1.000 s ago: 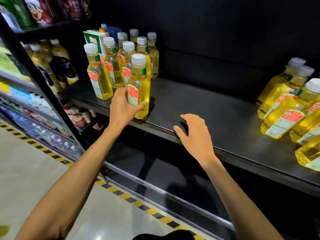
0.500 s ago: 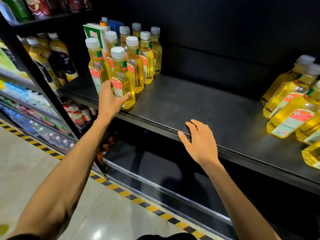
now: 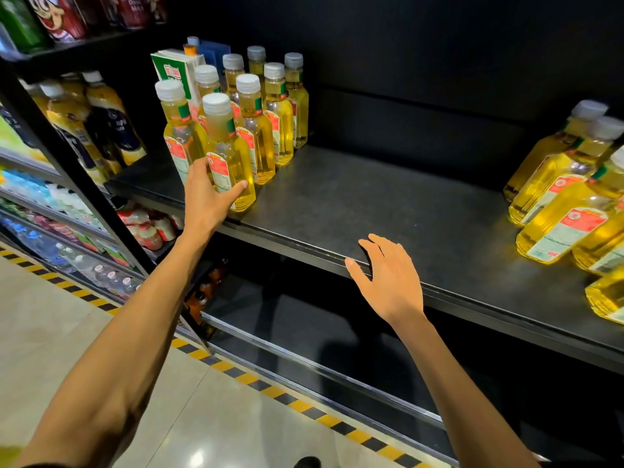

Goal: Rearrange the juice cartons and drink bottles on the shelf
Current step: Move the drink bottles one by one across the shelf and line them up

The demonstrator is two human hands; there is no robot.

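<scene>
My left hand (image 3: 206, 197) grips the lower body of a yellow drink bottle (image 3: 227, 153) with a white cap and red label, standing at the front of the dark shelf (image 3: 371, 204). Behind it stand several like bottles (image 3: 270, 113) in rows, and a green-and-white juice carton (image 3: 175, 74) with a blue carton (image 3: 213, 50) at the back left. Several more yellow bottles (image 3: 560, 204) stand at the shelf's right end. My right hand (image 3: 388, 278) hovers at the shelf's front edge, fingers apart and holding nothing.
The shelf's middle is bare between the two bottle groups. A neighbouring rack on the left holds dark-labelled yellow bottles (image 3: 101, 123) and water bottles (image 3: 67, 255) below. A lower shelf (image 3: 304, 332) lies under my hands. Yellow-black tape (image 3: 236, 369) marks the floor edge.
My left hand has slid the gripped bottle leftward along the shelf front, closer to the group of bottles. My right hand stayed by the front edge, fingers opening slightly.
</scene>
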